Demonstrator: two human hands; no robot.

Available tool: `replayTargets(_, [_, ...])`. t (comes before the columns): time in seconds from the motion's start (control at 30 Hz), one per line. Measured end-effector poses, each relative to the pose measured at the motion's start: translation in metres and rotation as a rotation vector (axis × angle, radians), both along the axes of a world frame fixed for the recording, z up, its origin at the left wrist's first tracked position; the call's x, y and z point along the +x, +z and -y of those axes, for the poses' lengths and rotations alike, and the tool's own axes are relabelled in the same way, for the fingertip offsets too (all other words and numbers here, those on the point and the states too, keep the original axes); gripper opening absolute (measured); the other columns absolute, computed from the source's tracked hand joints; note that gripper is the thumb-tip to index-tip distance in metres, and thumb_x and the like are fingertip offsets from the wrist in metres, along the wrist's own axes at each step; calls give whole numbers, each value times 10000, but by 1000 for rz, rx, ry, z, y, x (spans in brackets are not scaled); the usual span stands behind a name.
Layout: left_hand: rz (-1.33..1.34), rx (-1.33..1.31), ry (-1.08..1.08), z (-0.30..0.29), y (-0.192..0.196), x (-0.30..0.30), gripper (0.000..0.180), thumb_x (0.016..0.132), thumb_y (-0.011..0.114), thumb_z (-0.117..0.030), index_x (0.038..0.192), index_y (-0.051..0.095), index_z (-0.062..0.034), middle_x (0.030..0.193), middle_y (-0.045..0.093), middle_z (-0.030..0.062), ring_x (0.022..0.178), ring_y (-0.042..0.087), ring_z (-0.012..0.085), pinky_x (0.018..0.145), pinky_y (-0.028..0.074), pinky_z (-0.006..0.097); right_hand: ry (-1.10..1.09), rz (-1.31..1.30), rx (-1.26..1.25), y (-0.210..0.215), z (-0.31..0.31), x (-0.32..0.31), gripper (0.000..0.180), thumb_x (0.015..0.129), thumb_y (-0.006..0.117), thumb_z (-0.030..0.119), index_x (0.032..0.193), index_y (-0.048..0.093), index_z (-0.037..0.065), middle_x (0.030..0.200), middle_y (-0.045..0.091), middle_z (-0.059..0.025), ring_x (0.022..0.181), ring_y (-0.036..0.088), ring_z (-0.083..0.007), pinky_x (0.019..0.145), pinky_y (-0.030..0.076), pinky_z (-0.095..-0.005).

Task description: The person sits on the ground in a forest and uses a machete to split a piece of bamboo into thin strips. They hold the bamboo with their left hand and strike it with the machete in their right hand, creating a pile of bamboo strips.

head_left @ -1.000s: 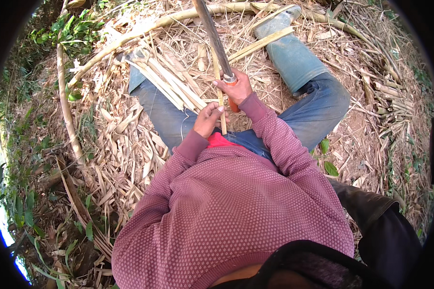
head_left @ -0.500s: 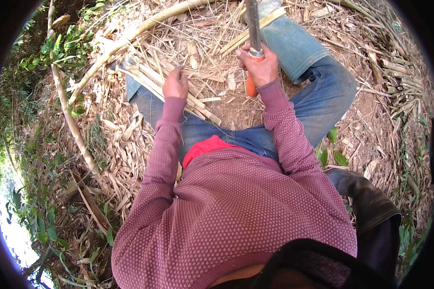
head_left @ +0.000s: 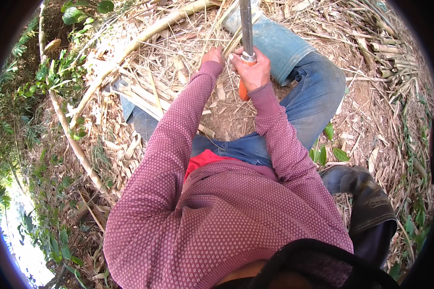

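Note:
My right hand (head_left: 253,68) is closed around the orange handle (head_left: 243,90) of a long-bladed knife (head_left: 246,26). Its dark blade points away from me, past my right shin. Just to the left, my left hand (head_left: 213,55) has its fingers closed at the lower end of a pale split bamboo strip (head_left: 234,42); the fingertips are partly hidden. That strip slants up beside the blade toward my right trouser leg. More split strips (head_left: 141,98) lie across my left leg, partly behind my left sleeve.
My bent legs in blue jeans (head_left: 318,96) frame a patch of ground with dry shavings. A long bare pole (head_left: 144,34) curves across the far left. Cut stalks (head_left: 393,60) lie at the far right. A dark boot-like thing (head_left: 371,204) is beside my right hip.
My left hand has moved away from the strips over my left leg, forward and right to the strip beside the knife. The knife has shifted slightly left in view, still in my right hand.

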State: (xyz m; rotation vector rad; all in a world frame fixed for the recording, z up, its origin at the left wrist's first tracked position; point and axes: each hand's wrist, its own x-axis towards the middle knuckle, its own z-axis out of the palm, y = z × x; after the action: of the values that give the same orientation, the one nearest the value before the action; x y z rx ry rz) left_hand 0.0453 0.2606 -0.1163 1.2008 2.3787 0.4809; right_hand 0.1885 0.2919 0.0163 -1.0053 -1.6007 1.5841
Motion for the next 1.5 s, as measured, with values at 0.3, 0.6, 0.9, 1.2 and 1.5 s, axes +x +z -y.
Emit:
replayTargets(0.3, [-85,238,182,36,59,-7,204,823,558,-228,959,600,-83,900,604,124,830,595,298,746,461,419,-79,101,100,3,0,3,182,712,710,140,832,608,50,683,634,-53,624,611,-126,577,480,-265])
replayTargets(0.6, [871,691,519,67,153,-37,134,941,412,-159,1008,484,-68,655,504,22,469,477,96,425,431,222,-27,251,519,15,5,5,230,730,675,232,892,601,87,690,639,-103,641,646,-244,595,502,-357])
replayTargets(0.9, [1140,452,478,112,230,1,201,958,320,-250,946,426,-80,609,431,6,464,380,89,393,325,217,272,194,864,-1,25,-3,263,686,685,188,884,533,107,841,601,-69,705,622,-274,584,517,-380])
replayTargets(1.2, [1183,332,503,134,219,11,172,958,340,-243,877,409,-108,568,382,-31,409,286,52,368,263,207,356,170,994,-2,28,0,221,711,662,186,868,531,100,803,594,-60,669,617,-249,559,519,-348])
replayTargets(1.5, [1343,338,516,159,225,27,257,967,331,-255,751,387,-127,531,302,-54,395,228,43,361,215,202,388,285,1069,3,28,2,160,709,637,148,820,525,124,766,581,-38,678,614,-227,543,495,-340])
